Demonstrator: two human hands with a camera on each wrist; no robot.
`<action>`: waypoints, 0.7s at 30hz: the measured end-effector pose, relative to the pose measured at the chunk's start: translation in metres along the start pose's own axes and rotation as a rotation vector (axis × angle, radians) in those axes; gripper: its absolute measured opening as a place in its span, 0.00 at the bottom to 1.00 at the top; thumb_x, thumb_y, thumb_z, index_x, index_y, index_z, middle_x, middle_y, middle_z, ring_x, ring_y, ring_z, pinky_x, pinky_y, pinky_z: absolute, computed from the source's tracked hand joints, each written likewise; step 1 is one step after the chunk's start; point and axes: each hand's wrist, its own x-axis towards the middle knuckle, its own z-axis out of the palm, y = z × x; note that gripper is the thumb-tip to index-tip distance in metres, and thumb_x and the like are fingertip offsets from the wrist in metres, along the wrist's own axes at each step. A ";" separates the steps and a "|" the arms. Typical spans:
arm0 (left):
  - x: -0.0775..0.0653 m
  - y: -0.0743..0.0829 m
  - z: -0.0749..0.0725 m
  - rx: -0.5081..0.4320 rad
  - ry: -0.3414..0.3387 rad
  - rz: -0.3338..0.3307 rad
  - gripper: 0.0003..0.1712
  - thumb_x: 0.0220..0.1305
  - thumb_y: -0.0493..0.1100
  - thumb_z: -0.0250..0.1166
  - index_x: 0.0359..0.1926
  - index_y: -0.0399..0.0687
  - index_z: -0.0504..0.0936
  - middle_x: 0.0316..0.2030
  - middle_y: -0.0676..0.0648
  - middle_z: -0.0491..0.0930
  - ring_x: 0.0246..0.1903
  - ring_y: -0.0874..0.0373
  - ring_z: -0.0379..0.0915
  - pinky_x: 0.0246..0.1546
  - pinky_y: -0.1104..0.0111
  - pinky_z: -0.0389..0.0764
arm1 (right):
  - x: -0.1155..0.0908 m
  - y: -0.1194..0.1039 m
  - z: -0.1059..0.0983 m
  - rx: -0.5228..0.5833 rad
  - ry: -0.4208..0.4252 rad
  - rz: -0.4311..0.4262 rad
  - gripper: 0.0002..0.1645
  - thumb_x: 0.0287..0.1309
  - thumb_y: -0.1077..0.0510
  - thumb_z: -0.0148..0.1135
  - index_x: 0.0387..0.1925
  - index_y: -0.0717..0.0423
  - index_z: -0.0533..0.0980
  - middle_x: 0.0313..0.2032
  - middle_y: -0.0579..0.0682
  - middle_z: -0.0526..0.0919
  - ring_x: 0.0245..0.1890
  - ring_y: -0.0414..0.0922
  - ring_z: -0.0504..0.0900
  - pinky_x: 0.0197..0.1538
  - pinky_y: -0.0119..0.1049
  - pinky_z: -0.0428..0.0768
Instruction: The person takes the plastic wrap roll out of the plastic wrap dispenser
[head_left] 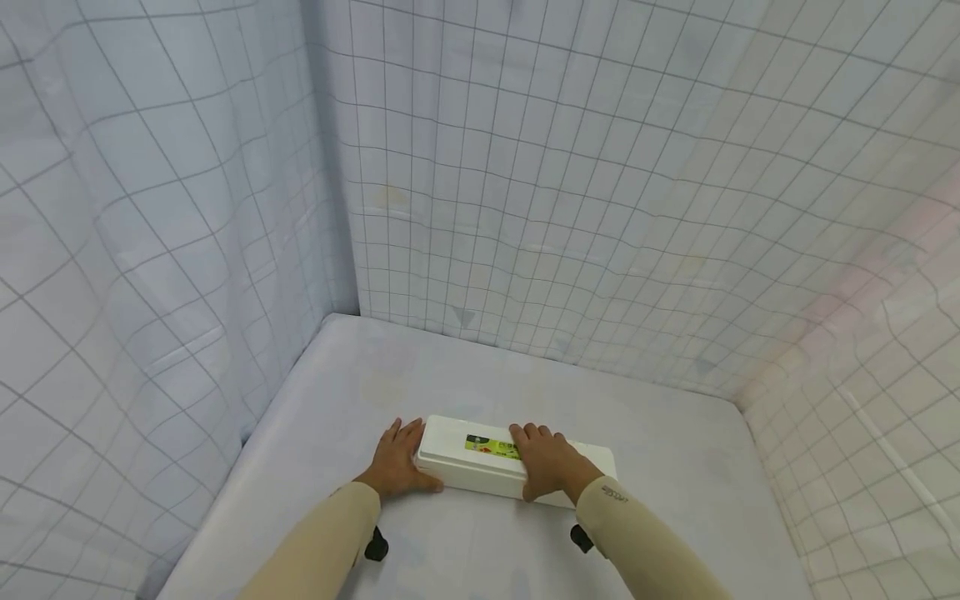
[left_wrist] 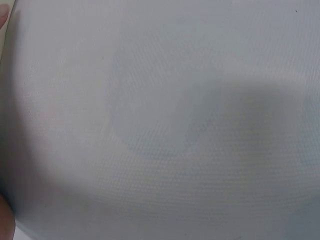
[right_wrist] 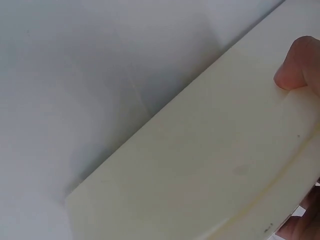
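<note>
Table (head_left: 375, 367) | box (head_left: 476, 468) under right hand (head_left: 547, 462) | left hand (head_left: 399, 462) beside, contact unclear

label (head_left: 487, 447), one, green-yellow and dark: on top of the box (head_left: 446, 432), left half; its right end under the right hand (head_left: 550, 462). print too small to read.
lettering (head_left: 614, 494), one line, dark: on the right sleeve (head_left: 637, 525), by the cuff; too small to read with certainty.
legible words or numbers: none.
</note>
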 end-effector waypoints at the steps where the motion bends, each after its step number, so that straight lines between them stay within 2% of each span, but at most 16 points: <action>1: 0.000 0.000 0.000 0.000 -0.002 -0.004 0.69 0.36 0.62 0.85 0.76 0.42 0.63 0.76 0.36 0.62 0.78 0.28 0.41 0.77 0.36 0.45 | 0.000 0.001 0.000 0.006 -0.003 -0.002 0.66 0.37 0.43 0.82 0.76 0.51 0.57 0.64 0.54 0.73 0.61 0.52 0.75 0.64 0.55 0.77; 14: 0.002 -0.001 0.002 -0.004 -0.008 -0.021 0.70 0.36 0.62 0.85 0.77 0.43 0.62 0.77 0.38 0.60 0.79 0.30 0.38 0.78 0.36 0.42 | 0.004 0.010 -0.003 0.078 -0.025 -0.023 0.64 0.40 0.46 0.79 0.77 0.50 0.57 0.64 0.52 0.74 0.58 0.49 0.76 0.62 0.53 0.79; 21: 0.002 -0.003 0.004 -0.016 -0.006 -0.025 0.70 0.35 0.62 0.86 0.77 0.44 0.62 0.77 0.39 0.61 0.79 0.30 0.39 0.78 0.36 0.43 | 0.003 0.013 -0.004 0.101 -0.020 -0.020 0.63 0.41 0.46 0.79 0.78 0.47 0.58 0.62 0.50 0.76 0.52 0.46 0.76 0.59 0.51 0.79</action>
